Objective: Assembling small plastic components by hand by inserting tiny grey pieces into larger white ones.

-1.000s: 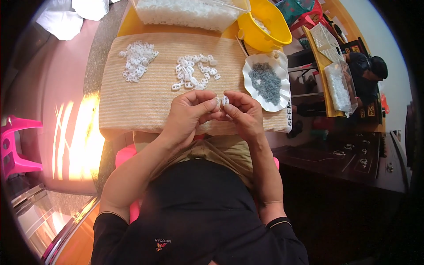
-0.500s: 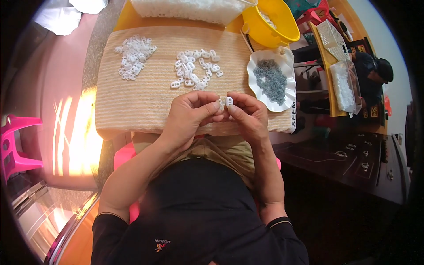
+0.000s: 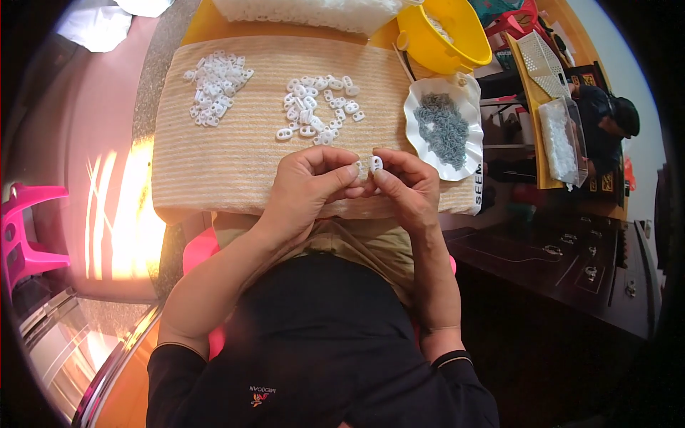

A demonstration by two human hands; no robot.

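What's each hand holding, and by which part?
Right hand: a white two-holed piece, thumb at its near end. Left hand: a small pale piece, hold unclear.

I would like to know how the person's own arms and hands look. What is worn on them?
The left hand and right hand are bare, without gloves, and I see no watch on the bare forearms. The short sleeves are black, with a thin tan line near each hem.

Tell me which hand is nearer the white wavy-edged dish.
Right. The right hand is close by the near-left edge of the dish; the left hand is farther off to the left, with the right hand between it and the dish.
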